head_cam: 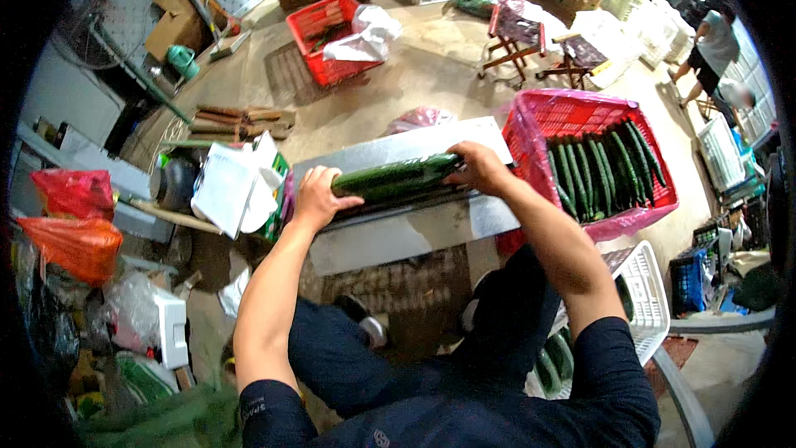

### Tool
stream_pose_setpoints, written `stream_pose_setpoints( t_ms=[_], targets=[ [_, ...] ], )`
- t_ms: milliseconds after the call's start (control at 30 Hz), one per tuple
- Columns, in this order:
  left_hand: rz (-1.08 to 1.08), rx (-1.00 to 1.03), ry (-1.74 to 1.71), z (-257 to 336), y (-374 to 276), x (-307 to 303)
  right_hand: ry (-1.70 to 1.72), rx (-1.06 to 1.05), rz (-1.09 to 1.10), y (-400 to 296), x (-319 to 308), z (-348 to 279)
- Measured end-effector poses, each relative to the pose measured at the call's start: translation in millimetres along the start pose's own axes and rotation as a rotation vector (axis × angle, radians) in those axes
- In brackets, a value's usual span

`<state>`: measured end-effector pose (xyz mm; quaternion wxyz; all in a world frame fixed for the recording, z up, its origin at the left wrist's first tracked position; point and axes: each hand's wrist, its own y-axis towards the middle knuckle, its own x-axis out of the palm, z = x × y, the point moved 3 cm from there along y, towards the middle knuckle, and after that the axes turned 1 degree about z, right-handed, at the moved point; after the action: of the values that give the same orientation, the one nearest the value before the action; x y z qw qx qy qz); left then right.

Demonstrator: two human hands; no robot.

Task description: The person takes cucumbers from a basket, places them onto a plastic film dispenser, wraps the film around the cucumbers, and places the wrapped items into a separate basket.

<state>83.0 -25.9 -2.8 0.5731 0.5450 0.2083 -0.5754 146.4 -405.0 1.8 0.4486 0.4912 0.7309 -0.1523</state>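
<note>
A glossy dark green bundle, apparently cucumbers (398, 177), lies lengthwise between my hands. Its shine looks like clear film, though blur hides the detail. My left hand (316, 196) grips its left end, thumb along the near side. At the other end, my right hand (482, 168) is closed around the tip. Beneath the bundle is a long low bench with a pale metal plate (479, 134) on its far side and a light panel (392, 242) on its near side. To the right, a red crate (528, 113) lined with pink plastic holds several cucumbers (600, 165) in a row.
A white basket (650, 298) with more cucumbers (553, 364) stands by my right leg. Papers (227, 186) lie left of the bench. Beyond are a red crate (326, 68) and folding stools (516, 37). A person (715, 50) is at the far right.
</note>
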Motion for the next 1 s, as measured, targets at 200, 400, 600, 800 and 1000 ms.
stream_pose_setpoints(
  t_ms=[200, 400, 600, 800, 1000],
  targets=[
    [-0.044, -0.003, 0.018, 36.8, -45.3, -41.2, 0.035, 0.000, -0.103, -40.0, -30.4, -52.2],
    [-0.282, -0.470, -0.227, 109.9, -102.0, -83.7, 0.629, 0.362, -0.331, -114.3, -43.1, -53.7],
    [-0.313, -0.659, -0.283, 94.1, -143.4, -29.9, 0.736, 0.741, -0.477, -135.8, 9.1, -23.7],
    [-0.187, -1.219, -1.204, 79.7, -163.8, -17.0, 0.593, 0.735, -0.317, -131.4, 17.6, -20.9],
    [-0.016, -1.299, -1.373, 65.2, -181.4, -21.0, 0.527, 0.717, -0.238, -131.3, 33.1, -22.9]
  ],
)
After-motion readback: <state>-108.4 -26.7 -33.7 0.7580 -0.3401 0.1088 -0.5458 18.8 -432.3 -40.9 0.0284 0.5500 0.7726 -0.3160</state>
